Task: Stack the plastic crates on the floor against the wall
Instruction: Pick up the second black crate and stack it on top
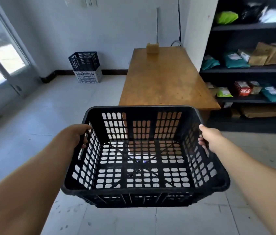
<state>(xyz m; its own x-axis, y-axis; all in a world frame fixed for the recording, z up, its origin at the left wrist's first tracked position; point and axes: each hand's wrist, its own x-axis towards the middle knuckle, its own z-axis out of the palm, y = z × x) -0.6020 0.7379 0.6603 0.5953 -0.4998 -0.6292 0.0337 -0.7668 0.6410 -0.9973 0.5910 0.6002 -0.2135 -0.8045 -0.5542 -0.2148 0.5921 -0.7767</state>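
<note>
Head view, looking down: a person carries an empty black crate (144, 156) held level above the tiled floor (32, 119). The left hand (77, 134) grips its left rim, the right hand (208, 138) its right rim, fingers curled through the side slots. The stack it likely belongs on, a dark crate (84, 61) atop a white crate (88, 76), stands against the far wall (116, 31), well ahead and to the left, on the left hand's side. A wooden table (164, 78) lies ahead on the right.
</note>
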